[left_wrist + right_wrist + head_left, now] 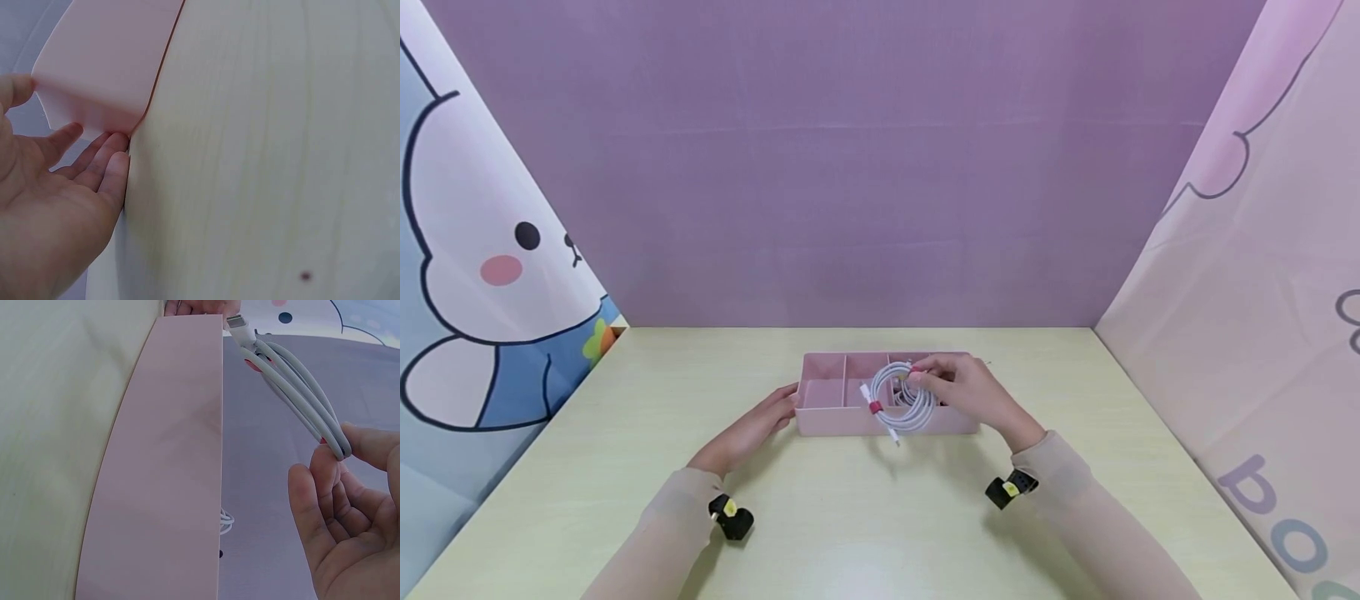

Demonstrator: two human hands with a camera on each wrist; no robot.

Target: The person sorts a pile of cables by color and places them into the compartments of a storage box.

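A pink divided box (pixel 887 422) stands on the table. Above its front wall, my right hand (pixel 962 387) pinches a coiled white charging cable (pixel 917 414) between thumb and index finger. Red ties bind the coil, and its plug ends stick out at the left and below. The right wrist view shows the same cable (pixel 300 394) with a metal-tipped plug near the box's rim. My left hand (pixel 763 429) touches the left end of the box with its fingertips. In the left wrist view its fingers (pixel 112 175) rest against the end wall, slightly bent.
Another white cable (pixel 226 521) shows past the box's rim in the right wrist view. The held coil and right hand partly cover the right compartment. The light wooden table (pixel 865 517) meets a purple backdrop (pixel 865 167) behind, with printed cloths at both sides.
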